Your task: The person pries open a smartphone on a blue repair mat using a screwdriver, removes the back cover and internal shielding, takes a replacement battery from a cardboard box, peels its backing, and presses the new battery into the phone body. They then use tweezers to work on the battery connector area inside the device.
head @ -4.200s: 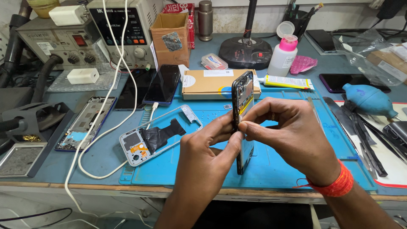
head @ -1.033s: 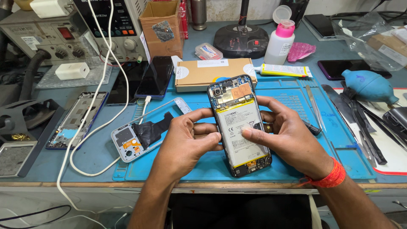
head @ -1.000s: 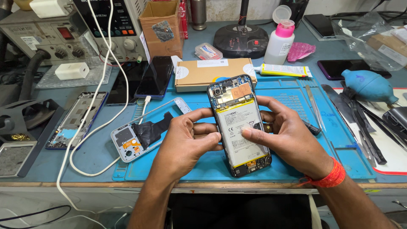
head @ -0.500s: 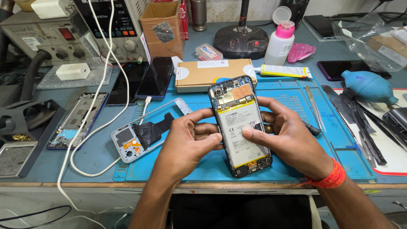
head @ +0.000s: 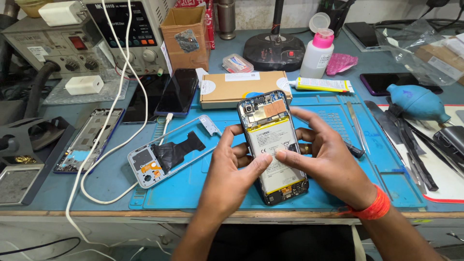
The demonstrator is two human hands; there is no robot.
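I hold an opened smartphone [head: 271, 130] with its back cover off, battery and circuit board facing up, above a blue work mat [head: 333, 116]. My left hand [head: 232, 169] grips its left edge, thumb pressed on the white battery. My right hand [head: 324, 159] cups the right edge, with the thumb and fingertips resting on the battery; an orange band circles that wrist. To the left on the mat lies a white phone mid-frame [head: 164, 157] with black tape on it.
A cardboard box [head: 241, 88], a dark phone [head: 178, 92], a pink-capped bottle [head: 317, 50], a glue tube [head: 321, 85], tweezers [head: 356, 125] and a blue air blower [head: 418, 102] lie around. Bench power supplies [head: 121, 34] and white cables [head: 121, 96] stand left. A phone frame [head: 87, 140] lies far left.
Earlier I held the phone on edge; now it lies flat, battery up. Over the last second my thumbs shifted slightly on the battery.
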